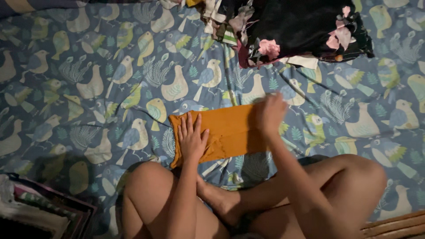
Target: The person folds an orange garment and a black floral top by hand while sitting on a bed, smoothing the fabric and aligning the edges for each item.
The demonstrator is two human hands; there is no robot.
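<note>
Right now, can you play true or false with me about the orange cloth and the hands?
1. The left hand lies flat on the orange cloth. True.
2. The orange cloth lies on a plain white sheet. False: the bedsheet is blue with a bird pattern.
3. The right hand is at the cloth's right edge. True; it is blurred, so its grip is unclear.
4. The pile of dark clothes sits beside the person's knees. False: it lies beyond the cloth, at the far side.
5. The cloth is crumpled into a ball. False: it lies flat, roughly rectangular.
</note>
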